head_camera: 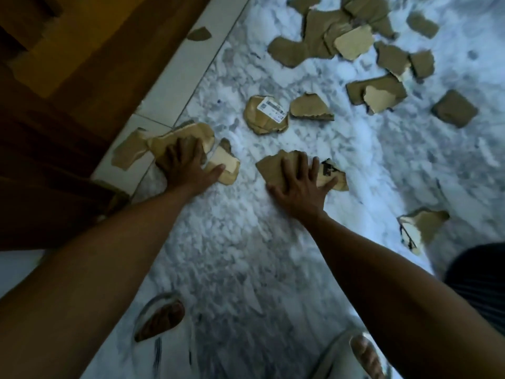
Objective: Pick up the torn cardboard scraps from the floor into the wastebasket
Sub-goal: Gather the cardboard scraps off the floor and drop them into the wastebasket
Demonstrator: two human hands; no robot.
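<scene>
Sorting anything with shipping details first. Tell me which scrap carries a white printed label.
The rounded scrap lying beyond both hands, untouched, mid-floor. Its white barcode label faces up; the others show bare cardboard.

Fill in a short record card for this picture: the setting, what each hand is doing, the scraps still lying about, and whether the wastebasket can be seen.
Setting: marbled floor beside a wooden door
Left hand: spread flat on scraps by the door sill
Right hand: spread flat on a brown scrap
Labelled scrap: lying free, beyond both hands
Other scraps: many, scattered further off
Wastebasket: not identifiable
</scene>
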